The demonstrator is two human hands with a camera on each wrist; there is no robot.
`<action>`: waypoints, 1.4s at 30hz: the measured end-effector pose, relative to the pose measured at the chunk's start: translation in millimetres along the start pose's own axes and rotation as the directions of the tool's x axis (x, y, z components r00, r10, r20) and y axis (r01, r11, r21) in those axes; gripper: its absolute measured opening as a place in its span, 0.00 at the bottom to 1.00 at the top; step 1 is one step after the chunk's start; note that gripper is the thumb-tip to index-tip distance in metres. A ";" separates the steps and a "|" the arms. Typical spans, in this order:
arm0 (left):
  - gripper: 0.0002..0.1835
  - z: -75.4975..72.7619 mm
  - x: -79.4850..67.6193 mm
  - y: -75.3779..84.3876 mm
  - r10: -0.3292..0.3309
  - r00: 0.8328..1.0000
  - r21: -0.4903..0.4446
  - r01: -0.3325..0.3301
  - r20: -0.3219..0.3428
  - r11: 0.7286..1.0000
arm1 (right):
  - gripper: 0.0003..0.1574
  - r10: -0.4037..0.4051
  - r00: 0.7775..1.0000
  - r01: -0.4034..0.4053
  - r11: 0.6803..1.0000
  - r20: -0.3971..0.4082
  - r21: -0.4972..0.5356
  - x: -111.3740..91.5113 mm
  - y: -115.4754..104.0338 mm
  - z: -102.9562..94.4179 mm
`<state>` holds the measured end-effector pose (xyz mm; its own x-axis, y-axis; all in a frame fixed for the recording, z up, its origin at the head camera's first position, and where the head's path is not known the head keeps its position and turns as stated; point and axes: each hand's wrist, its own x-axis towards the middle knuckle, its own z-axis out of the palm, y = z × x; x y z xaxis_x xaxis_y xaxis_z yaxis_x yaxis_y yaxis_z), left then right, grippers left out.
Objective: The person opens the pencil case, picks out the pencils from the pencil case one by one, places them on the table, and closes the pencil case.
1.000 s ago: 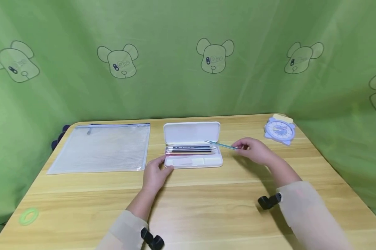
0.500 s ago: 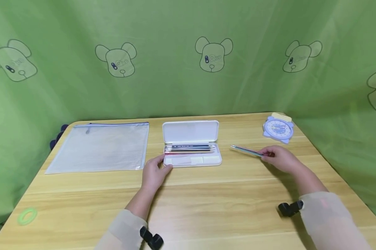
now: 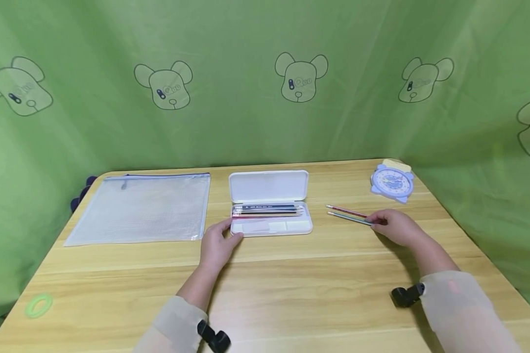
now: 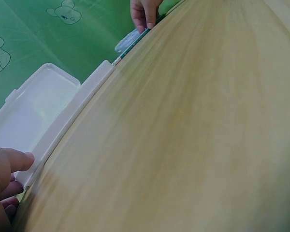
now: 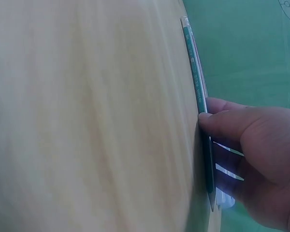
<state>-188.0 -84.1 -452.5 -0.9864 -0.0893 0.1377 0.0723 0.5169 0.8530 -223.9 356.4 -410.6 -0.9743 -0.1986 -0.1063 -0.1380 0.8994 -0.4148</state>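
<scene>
An open white pencil case (image 3: 271, 226) lies on the table, its lid (image 3: 269, 186) tipped back and several pencils (image 3: 267, 211) in its rear compartment. My left hand (image 3: 216, 246) holds the case's left end, with the thumb (image 4: 21, 161) on the near corner in the left wrist view. To the right of the case, my right hand (image 3: 394, 226) pinches a green pencil (image 5: 195, 72) low at the tabletop. A red pencil (image 3: 346, 211) lies alongside, running under the same fingers; whether it is gripped too is hard to tell.
A clear mesh zip pouch (image 3: 141, 211) lies flat at the left. A blue toy clock (image 3: 393, 182) stands at the back right, a pale yellow block (image 3: 397, 165) behind it. Near the left edge is a green ring (image 3: 38, 305). A green curtain (image 3: 234, 122) hangs behind the table.
My right hand has carried the pencils rightward from over the case and down to the table. The red and green pencils now spread apart. My left hand stays at the case.
</scene>
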 end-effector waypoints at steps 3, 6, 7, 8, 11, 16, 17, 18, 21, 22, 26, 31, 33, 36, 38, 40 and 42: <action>0.25 0.1 -0.1 -0.2 0.000 1.000 0.002 0.000 -0.002 1.000 | 0.15 0.001 1.000 -0.001 1.000 0.001 -0.001 0.1 -0.3 -0.1; 0.25 0.1 0.1 -0.2 0.002 1.000 -0.001 -0.002 -0.003 1.000 | 0.17 0.006 1.000 -0.006 1.000 0.002 0.004 -0.6 -1.7 -1.7; 0.25 0.1 0.2 -0.2 0.001 1.000 -0.002 -0.001 -0.003 1.000 | 0.17 0.008 1.000 -0.008 1.000 -0.002 0.010 -0.5 -2.8 -2.5; 0.25 0.1 0.3 -0.2 0.001 1.000 -0.002 -0.001 -0.003 1.000 | 0.17 0.007 1.000 -0.007 1.000 -0.007 0.014 -0.3 -4.3 -3.4; 0.26 -0.1 0.4 -0.5 0.000 1.000 0.000 0.000 -0.003 1.000 | 0.18 0.004 1.000 -0.003 0.999 -0.030 0.041 1.5 -12.8 -6.5; 0.26 -0.6 0.1 -0.8 0.002 1.000 0.008 -0.002 -0.007 1.000 | 0.18 -0.057 0.994 0.061 0.997 -0.088 0.044 9.3 -34.3 -10.1; 0.26 -0.7 0.2 -0.7 0.002 1.000 0.008 -0.002 -0.008 1.000 | 0.18 -0.072 0.993 0.076 0.996 -0.096 0.046 11.3 -39.0 -10.1; 0.26 -0.7 0.3 -0.7 0.002 1.000 0.009 -0.002 -0.008 1.000 | 0.18 -0.084 0.991 0.089 0.995 -0.100 0.045 13.5 -43.8 -9.8; 0.25 -0.7 0.6 -0.7 0.000 1.000 0.008 0.000 -0.008 1.000 | 0.18 -0.103 0.990 0.109 0.992 -0.097 0.061 20.7 -58.9 -7.8; 0.25 -0.7 0.7 -0.9 0.000 1.000 0.007 0.000 -0.008 1.000 | 0.18 -0.102 0.990 0.109 0.991 -0.093 0.073 23.1 -64.2 -6.9; 0.25 -0.8 0.4 -1.4 0.003 1.000 0.008 -0.003 -0.008 1.000 | 0.18 -0.114 0.991 0.122 0.986 -0.073 0.111 33.0 -85.7 -2.1; 0.25 0.4 -0.1 -2.6 0.005 1.000 0.012 -0.005 -0.009 1.000 | 0.17 -0.160 0.985 0.166 0.978 -0.060 0.123 45.3 -109.8 8.9; 0.25 1.1 0.2 -3.3 0.007 1.000 0.012 -0.007 -0.012 1.000 | 0.17 -0.179 0.982 0.185 0.974 -0.055 0.132 50.4 -118.7 14.5; 0.25 1.4 0.3 -3.2 0.005 1.000 0.015 -0.005 -0.013 1.000 | 0.16 -0.194 0.980 0.198 0.968 -0.042 0.152 58.0 -130.5 23.1; 0.25 1.4 0.5 -3.1 0.005 1.000 0.016 -0.005 -0.013 1.000 | 0.15 -0.204 0.979 0.206 0.965 -0.028 0.163 62.0 -137.6 28.3; 0.25 1.2 0.1 -2.3 0.003 1.000 0.014 -0.003 -0.010 1.000 | 0.15 -0.206 0.978 0.205 0.964 -0.011 0.168 65.9 -142.7 33.4; 0.25 1.2 -0.2 -1.8 0.000 1.000 0.012 0.000 -0.009 1.000 | 0.15 -0.210 0.978 0.206 0.963 0.005 0.171 69.7 -146.6 38.3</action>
<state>-188.0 -84.0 -454.7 -0.9851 -0.0969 0.1419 0.0700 0.5275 0.8467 -264.7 195.8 -391.8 -0.9225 -0.3854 -0.0214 -0.3036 0.7587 -0.5764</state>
